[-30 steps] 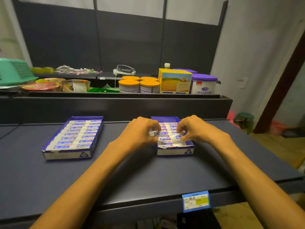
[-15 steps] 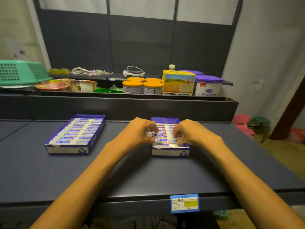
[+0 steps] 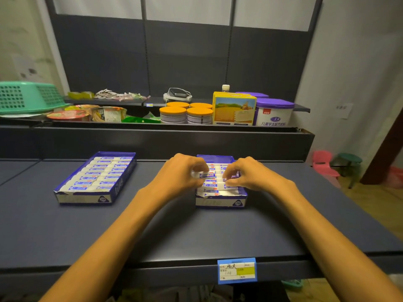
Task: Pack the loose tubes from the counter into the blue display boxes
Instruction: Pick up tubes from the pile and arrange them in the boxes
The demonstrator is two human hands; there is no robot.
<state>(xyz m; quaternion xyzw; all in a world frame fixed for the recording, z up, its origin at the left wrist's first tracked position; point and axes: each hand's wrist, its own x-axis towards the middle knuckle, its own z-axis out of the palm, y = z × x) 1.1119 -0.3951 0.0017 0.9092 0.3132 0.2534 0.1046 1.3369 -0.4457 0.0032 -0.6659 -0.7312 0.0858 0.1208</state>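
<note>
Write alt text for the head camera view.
Two bare hands work over a blue box of tubes on a dark counter; the left hand pinches one tube. A second, full box sits to the left.

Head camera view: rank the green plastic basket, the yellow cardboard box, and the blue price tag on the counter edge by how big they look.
1. Green plastic basket, though cut off by the frame.
2. Yellow cardboard box and blue price tag: alike; the tag is nearer, so unranked.
</note>
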